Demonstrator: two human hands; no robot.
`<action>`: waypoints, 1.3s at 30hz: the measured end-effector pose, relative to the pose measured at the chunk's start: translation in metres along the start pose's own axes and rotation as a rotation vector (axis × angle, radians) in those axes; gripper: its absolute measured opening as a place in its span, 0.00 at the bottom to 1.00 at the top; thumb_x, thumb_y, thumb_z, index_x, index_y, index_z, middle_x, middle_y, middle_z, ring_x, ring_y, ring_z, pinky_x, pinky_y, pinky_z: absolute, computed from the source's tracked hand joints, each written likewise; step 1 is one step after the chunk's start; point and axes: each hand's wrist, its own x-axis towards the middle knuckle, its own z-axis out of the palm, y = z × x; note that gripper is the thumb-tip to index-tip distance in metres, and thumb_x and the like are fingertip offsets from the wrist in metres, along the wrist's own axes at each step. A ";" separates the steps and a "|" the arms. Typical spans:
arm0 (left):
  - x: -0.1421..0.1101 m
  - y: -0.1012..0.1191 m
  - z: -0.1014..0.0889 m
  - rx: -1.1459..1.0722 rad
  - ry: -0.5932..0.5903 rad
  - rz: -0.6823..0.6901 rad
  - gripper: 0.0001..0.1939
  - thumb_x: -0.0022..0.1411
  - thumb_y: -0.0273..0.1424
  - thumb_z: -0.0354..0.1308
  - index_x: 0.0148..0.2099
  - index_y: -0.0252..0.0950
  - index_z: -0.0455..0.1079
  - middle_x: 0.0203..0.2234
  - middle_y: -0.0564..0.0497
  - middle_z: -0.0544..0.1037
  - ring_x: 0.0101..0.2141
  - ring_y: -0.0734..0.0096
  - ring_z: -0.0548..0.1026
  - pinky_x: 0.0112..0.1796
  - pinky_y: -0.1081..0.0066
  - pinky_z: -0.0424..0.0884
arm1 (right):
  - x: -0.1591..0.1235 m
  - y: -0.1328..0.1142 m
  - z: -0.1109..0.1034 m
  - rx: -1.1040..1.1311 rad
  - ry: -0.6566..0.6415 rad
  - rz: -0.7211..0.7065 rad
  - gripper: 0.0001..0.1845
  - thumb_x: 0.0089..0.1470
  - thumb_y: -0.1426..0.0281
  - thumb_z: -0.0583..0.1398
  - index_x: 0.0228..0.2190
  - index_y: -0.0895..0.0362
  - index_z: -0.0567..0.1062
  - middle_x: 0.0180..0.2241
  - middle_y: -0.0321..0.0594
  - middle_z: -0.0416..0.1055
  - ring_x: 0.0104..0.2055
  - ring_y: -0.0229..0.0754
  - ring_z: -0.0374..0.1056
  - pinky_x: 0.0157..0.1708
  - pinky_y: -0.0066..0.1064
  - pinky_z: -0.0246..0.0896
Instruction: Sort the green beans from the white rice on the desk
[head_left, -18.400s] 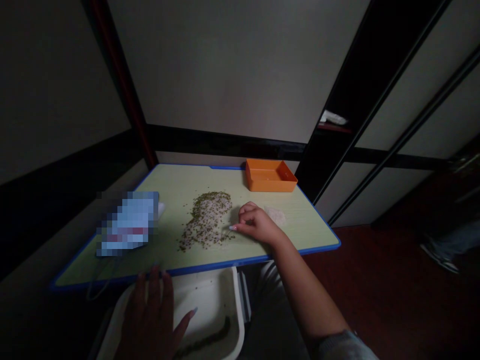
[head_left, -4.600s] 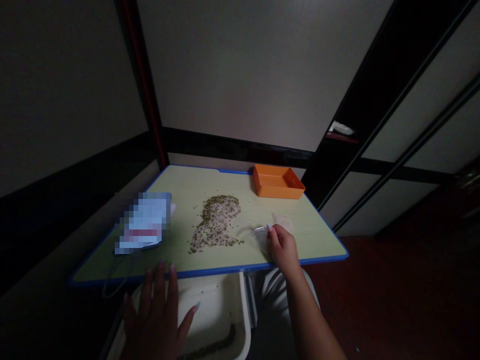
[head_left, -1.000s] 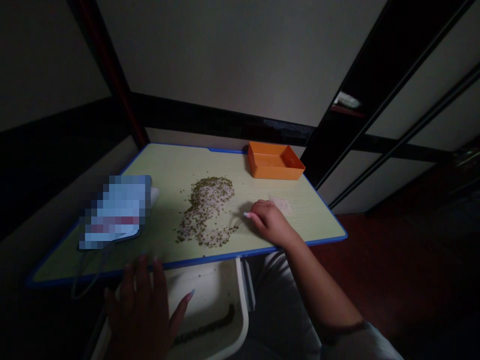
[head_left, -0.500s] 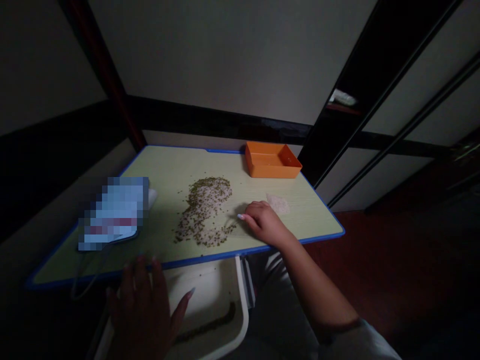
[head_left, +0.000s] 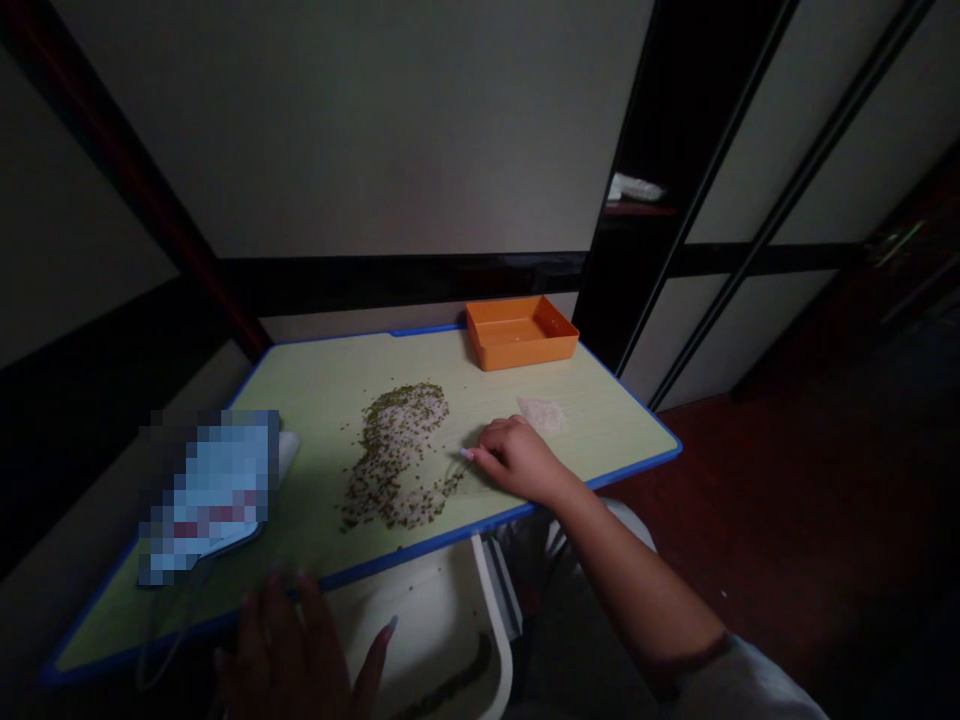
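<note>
A heap of mixed green beans and white grains (head_left: 397,450) lies spread on the pale green table (head_left: 330,380). My right hand (head_left: 514,458) rests on the table at the heap's right edge, fingers curled, one fingertip touching the grains. A small pile of white grains (head_left: 541,412) lies just behind that hand. My left hand (head_left: 300,655) lies flat with fingers spread on a white tray (head_left: 442,620) below the table's front edge; a strip of green beans (head_left: 450,680) lies in the tray.
An orange tray (head_left: 520,332) stands at the table's far right corner. A blurred blue object (head_left: 206,490) with a cord lies on the table's left side. Dark sliding-door frames stand to the right, and the wall is close behind the table.
The view has tilted and shifted. My right hand stays at the heap's right edge with only a slight shift; my left hand stays flat on the white tray.
</note>
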 end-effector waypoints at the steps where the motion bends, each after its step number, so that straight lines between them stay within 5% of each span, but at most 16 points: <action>1: 0.001 0.001 -0.002 -0.008 -0.012 -0.015 0.47 0.64 0.44 0.55 0.74 0.29 0.37 0.72 0.22 0.49 0.72 0.31 0.46 0.63 0.24 0.54 | 0.000 0.000 -0.001 -0.005 0.002 0.024 0.20 0.65 0.68 0.61 0.20 0.57 0.69 0.23 0.34 0.69 0.32 0.38 0.64 0.38 0.32 0.48; 6: 0.002 0.000 -0.004 -0.003 -0.023 0.005 0.49 0.62 0.44 0.58 0.74 0.29 0.36 0.71 0.20 0.49 0.72 0.28 0.46 0.62 0.23 0.55 | -0.001 -0.003 -0.005 -0.028 0.045 0.127 0.19 0.65 0.67 0.60 0.22 0.58 0.70 0.25 0.35 0.71 0.32 0.38 0.64 0.39 0.33 0.47; 25: 0.005 0.013 -0.010 -0.042 -0.062 -0.089 0.49 0.63 0.46 0.55 0.74 0.29 0.35 0.72 0.21 0.47 0.72 0.30 0.45 0.63 0.25 0.53 | -0.001 -0.006 -0.002 -0.007 -0.033 0.034 0.20 0.66 0.65 0.60 0.21 0.56 0.69 0.24 0.34 0.69 0.31 0.37 0.63 0.39 0.33 0.46; 39: -0.001 0.004 -0.004 -0.037 -0.076 -0.076 0.52 0.61 0.49 0.57 0.74 0.32 0.34 0.73 0.25 0.45 0.72 0.30 0.45 0.64 0.25 0.52 | -0.003 -0.002 -0.005 0.054 0.037 0.051 0.22 0.66 0.69 0.59 0.19 0.56 0.65 0.23 0.34 0.67 0.29 0.37 0.62 0.38 0.32 0.49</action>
